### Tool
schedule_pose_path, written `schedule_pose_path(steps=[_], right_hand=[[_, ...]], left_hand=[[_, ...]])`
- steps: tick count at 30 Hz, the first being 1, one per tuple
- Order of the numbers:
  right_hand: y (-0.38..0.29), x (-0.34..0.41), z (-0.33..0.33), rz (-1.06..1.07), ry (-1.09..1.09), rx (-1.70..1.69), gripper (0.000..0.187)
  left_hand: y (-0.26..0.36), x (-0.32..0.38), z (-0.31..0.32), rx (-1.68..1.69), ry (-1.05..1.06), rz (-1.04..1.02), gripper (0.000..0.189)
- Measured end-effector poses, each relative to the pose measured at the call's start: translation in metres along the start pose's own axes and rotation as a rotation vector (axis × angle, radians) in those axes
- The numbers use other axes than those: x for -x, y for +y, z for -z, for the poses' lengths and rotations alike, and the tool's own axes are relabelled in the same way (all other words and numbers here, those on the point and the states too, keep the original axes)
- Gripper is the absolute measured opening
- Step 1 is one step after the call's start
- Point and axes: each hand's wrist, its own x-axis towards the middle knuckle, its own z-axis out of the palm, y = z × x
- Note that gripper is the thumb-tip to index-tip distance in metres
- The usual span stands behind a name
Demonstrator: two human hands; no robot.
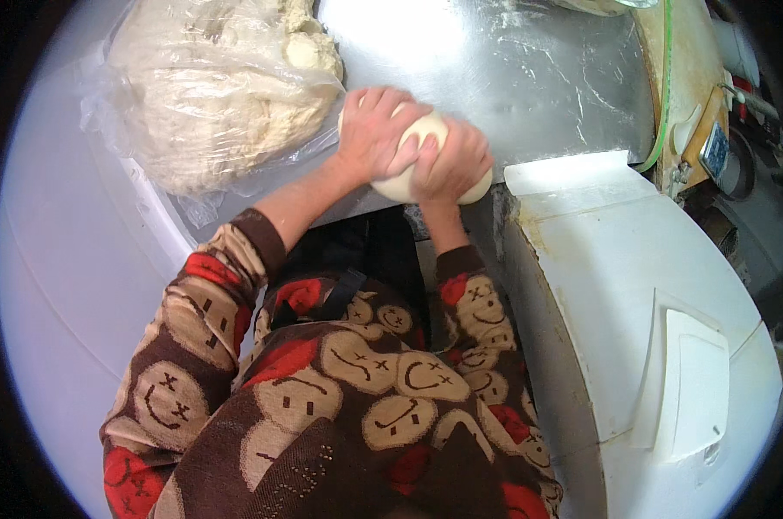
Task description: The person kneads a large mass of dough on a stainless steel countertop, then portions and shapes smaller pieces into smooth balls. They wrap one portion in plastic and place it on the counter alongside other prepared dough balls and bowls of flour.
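Both of my hands press on a smooth pale lump of dough (395, 188) at the near edge of a metal worktop (528, 123). My left hand (375, 133) lies over its left and far side, fingers curled across the top. My right hand (451, 159) grips the right side, and the two thumbs almost meet in the middle. Part of the dough shows between the hands and below them; the rest is hidden under my palms. Left of my left hand sits a large mass of dough (223, 97), mostly covered by clear plastic film (116, 110).
White flour streaks (583, 91) mark the worktop's right part. A green-edged board (664, 97) borders it on the right. Nearer me on the right stands a white tiled ledge (625, 246) with a white hatch (696, 383). A white wall (54, 259) rises on the left.
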Motion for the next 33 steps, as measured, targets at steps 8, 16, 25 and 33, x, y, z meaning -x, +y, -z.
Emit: schedule_pose_path(steps=[8,16,25,33], right_hand=[[-0.015,-0.154,0.054,-0.423,-0.420,-0.057,0.057],[-0.003,-0.052,0.049,0.064,0.282,-0.015,0.048],[0.025,-0.096,-0.004,0.077,0.398,0.060,0.051],[0.022,-0.170,0.002,-0.206,0.227,0.127,0.040]], left_hand=[[0.018,-0.163,0.032,0.375,-0.725,0.464,0.068],[0.033,-0.072,0.007,-0.154,0.227,0.059,0.054],[-0.010,-0.103,-0.024,0.007,0.234,-0.091,0.051],[-0.026,-0.192,-0.021,0.101,-0.173,0.198,0.044]])
